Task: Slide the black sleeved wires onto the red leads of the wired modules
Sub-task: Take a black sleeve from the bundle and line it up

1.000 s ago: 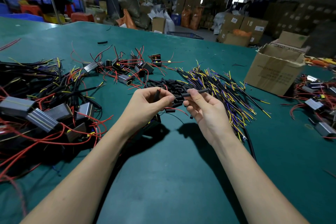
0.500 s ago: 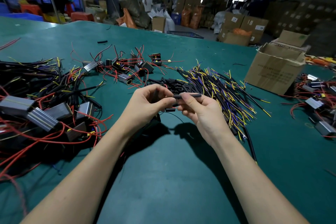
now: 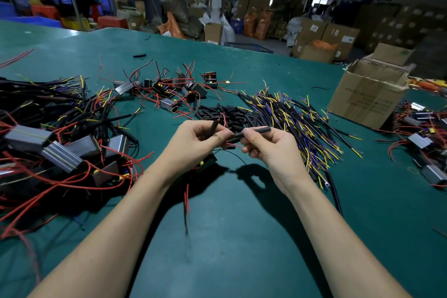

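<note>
Two hands meet above the tabletop. The right hand has its grip pinched on a black sleeved wire, long axis running left-right, its left end at the left hand, whose grip is clamped on another black sleeve with a red lead emerging. The wired module hangs just below.
</note>
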The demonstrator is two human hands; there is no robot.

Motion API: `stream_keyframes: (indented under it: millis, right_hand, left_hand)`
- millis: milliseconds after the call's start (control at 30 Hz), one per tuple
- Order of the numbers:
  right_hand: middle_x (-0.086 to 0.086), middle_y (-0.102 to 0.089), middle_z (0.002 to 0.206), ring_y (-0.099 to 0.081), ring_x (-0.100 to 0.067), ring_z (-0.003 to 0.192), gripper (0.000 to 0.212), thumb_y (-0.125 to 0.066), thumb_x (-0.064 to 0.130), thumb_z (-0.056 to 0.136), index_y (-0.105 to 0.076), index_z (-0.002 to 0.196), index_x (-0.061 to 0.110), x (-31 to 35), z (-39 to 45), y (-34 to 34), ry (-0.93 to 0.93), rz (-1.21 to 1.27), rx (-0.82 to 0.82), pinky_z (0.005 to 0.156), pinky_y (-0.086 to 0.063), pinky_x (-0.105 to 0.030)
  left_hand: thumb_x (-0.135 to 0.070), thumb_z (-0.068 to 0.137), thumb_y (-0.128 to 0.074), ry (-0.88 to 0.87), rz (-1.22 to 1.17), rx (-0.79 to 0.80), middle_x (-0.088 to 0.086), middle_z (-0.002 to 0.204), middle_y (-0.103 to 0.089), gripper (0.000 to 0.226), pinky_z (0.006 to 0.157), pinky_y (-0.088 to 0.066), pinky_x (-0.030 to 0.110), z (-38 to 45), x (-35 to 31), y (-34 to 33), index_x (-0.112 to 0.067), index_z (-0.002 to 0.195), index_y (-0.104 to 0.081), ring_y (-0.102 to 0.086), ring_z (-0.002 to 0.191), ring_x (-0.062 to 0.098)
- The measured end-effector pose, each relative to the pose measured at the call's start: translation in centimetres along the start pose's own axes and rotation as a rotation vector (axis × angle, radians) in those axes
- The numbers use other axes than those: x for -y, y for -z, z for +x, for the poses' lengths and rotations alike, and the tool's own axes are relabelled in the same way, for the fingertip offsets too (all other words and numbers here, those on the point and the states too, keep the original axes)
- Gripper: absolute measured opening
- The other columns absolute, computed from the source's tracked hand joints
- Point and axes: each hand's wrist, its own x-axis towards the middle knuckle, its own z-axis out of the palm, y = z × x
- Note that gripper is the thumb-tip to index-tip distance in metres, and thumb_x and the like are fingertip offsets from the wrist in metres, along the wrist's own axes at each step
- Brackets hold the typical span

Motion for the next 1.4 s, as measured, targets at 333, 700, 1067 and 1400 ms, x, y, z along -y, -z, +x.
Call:
stream_keyframes:
  millis: [333, 700, 1067, 1400]
  right_hand:
    - [-0.002, -0.067, 0.062, -0.058, -0.009, 0.054, 0.009, -0.065, 0.001, 0.087, -0.068, 0.08, 0.006, -0.2, -0.3, -1.0, 0.077, -0.034, 0.0, 0.051, -0.043, -0.016]
    - [0.001, -0.067, 0.061, -0.058, -0.01, 0.054, 0.011, -0.065, 0.003, 0.087, -0.068, 0.078, 0.009, -0.3, -0.1, -0.5, 0.068, -0.05, -0.08, 0.051, -0.044, -0.017]
    - [0.0, -0.066, 0.062, -0.057, -0.009, 0.053, 0.005, -0.068, 0.003, 0.085, -0.072, 0.083, 0.004, -0.5, -0.2, -1.0, 0.093, -0.198, -0.018, 0.052, -0.041, -0.016]
    - [0.009, -0.065, 0.054, -0.054, 0.0, 0.047, 0.009, -0.069, -0.002, 0.082, -0.074, 0.081, 0.006, -0.5, -1.0, -2.7, 0.102, -0.158, 0.083, 0.047, -0.038, -0.008]
  left_hand:
    - [-0.017, 0.092, -0.06, -0.016, -0.028, -0.028, 0.017, 0.082, -0.07, 0.017, 0.075, -0.051, 0.036, 0.2, 0.3, -0.4, -0.002, 0.087, -0.066, -0.063, 0.077, 0.021]
    - [-0.023, 0.089, -0.064, 0.015, 0.116, 0.0, -0.007, 0.063, -0.059, 0.021, 0.06, -0.041, 0.016, 0.0, 1.0, 0.1, -0.017, 0.07, -0.063, -0.051, 0.058, 0.002]
    - [-0.027, 0.095, -0.053, 0.071, -0.066, -0.038, -0.012, 0.064, -0.064, 0.023, 0.059, -0.043, 0.013, 0.1, 1.5, -0.6, -0.012, 0.08, -0.063, -0.056, 0.06, 0.0]
    - [-0.027, 0.099, -0.048, -0.017, 0.09, -0.033, -0.005, 0.065, -0.053, 0.032, 0.064, -0.039, 0.031, -0.1, 1.4, -0.9, -0.013, 0.07, -0.052, -0.046, 0.062, 0.01]
